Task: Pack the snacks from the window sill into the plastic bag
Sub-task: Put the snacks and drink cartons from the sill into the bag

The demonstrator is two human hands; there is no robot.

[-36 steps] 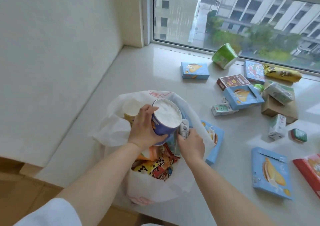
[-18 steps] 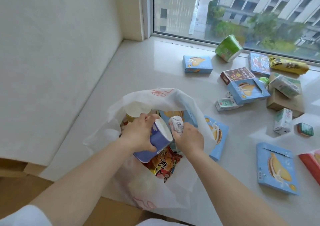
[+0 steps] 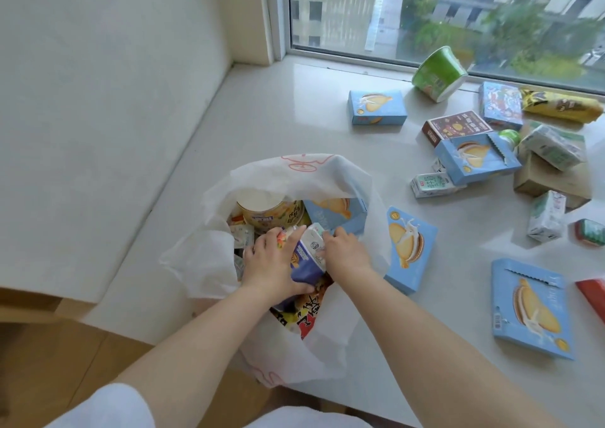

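A white plastic bag (image 3: 294,178) lies open on the window sill (image 3: 294,106) near its front edge. Both hands are inside its mouth. My left hand (image 3: 268,264) grips a blue and white snack cup (image 3: 306,262) tipped on its side among the packed snacks. My right hand (image 3: 343,254) holds a small white carton (image 3: 316,236) pressed against the cup. A yellow cup (image 3: 268,211), a blue box (image 3: 337,213) and colourful packets (image 3: 304,316) lie in the bag.
Loose snacks cover the sill to the right: blue cake boxes (image 3: 409,247) (image 3: 532,308) (image 3: 376,106), a green cup (image 3: 438,72) by the window, a yellow packet (image 3: 559,106), small milk cartons (image 3: 546,219), a brown box (image 3: 456,126). A wall stands on the left.
Both hands have gone down into the bag. The blue cup has tipped from upright onto its side and sunk among the snacks, with the small carton beside it.
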